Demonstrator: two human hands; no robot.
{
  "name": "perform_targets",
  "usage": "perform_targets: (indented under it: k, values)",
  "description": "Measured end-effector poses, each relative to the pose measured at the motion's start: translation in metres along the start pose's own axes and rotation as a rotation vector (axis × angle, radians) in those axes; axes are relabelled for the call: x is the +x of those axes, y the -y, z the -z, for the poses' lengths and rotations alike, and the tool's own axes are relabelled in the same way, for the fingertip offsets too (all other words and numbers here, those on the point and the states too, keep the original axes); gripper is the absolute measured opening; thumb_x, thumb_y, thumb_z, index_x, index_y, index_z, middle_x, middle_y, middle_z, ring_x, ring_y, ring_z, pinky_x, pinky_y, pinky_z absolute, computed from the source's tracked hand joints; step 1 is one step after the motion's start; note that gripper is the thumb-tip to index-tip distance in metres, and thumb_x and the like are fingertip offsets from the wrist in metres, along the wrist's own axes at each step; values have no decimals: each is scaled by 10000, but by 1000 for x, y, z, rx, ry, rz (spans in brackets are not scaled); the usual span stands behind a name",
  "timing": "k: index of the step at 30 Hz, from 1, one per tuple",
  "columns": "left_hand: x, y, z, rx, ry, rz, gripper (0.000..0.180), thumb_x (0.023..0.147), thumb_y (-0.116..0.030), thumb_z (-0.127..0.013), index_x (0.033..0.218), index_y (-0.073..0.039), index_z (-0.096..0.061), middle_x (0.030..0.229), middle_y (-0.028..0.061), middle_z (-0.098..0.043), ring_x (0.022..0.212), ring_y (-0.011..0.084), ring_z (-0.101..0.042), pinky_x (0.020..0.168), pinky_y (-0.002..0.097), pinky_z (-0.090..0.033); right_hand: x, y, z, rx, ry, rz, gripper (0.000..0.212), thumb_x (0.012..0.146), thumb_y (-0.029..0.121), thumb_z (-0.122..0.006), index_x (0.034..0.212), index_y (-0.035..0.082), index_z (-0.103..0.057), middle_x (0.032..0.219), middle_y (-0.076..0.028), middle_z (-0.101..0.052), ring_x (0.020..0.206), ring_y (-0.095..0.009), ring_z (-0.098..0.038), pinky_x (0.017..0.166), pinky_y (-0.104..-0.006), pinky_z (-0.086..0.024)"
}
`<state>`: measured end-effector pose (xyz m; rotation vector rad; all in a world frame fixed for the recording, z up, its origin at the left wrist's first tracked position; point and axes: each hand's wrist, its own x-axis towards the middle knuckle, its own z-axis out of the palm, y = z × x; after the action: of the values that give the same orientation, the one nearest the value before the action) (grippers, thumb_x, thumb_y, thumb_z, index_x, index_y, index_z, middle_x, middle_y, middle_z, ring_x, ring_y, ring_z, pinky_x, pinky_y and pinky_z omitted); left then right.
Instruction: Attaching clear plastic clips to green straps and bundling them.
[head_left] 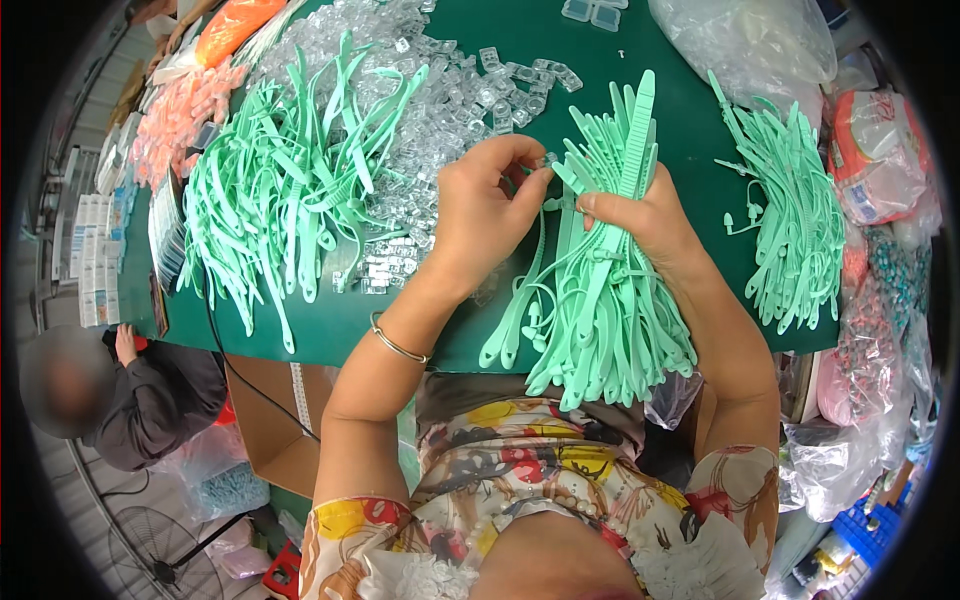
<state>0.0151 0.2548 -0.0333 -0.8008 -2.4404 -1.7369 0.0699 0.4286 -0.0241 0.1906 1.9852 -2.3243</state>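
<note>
My right hand [650, 220] is closed around a thick bundle of mint-green ridged straps [615, 320], its thumb lying across the front. The ridged ends stick up above the fist, and the looped lower ends hang over the table's near edge. Just left of the bundle's top, my left hand [480, 205] pinches a small clear plastic clip [549, 160] between thumb and fingertips. The clip is beside the end of one green strap; whether they are joined is too small to tell. A few straps hang loose on the bundle's left side.
On the green table [700, 130], a pile of green straps [270, 190] and many clear clips [440, 110] lie left, another strap pile [795, 220] right. Orange pieces [185, 115] and a clear bag [745, 45] lie farther back. A co-worker [165, 400] sits left, near a cardboard box [270, 430].
</note>
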Motion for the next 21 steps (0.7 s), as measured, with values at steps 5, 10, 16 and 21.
perform_targets:
  k: [5,10,16,21]
  values:
    - [-1,-4,-1,93,-61,-121,156,740,1,-666,885,-25,-617,816,23,-629,634,72,-572,523,205,-441,1,-1,-3,-42,-2,22,227,687,33,-636,903,-18,-584,709,-65,-590,614,-133,-577,557,-254,-451]
    - [-3,-4,-3,207,-34,-258,164,743,9,-659,896,-29,-614,841,30,-627,630,72,-564,510,212,-437,2,-2,-3,-67,-11,22,223,689,32,-633,900,-19,-583,715,-62,-587,612,-129,-571,554,-255,-450]
    - [6,-9,11,-560,151,408,210,848,-178,-596,953,3,-589,837,62,-631,619,84,-549,528,192,-416,1,0,-4,-55,-2,32,223,689,35,-637,896,-20,-574,739,-61,-588,620,-123,-566,560,-256,-452]
    - [9,-6,12,-554,321,500,187,851,-195,-595,895,-14,-605,741,35,-627,557,70,-528,475,179,-381,3,-4,-2,-72,23,71,246,689,36,-636,919,-20,-568,771,-63,-593,643,-124,-567,575,-259,-455]
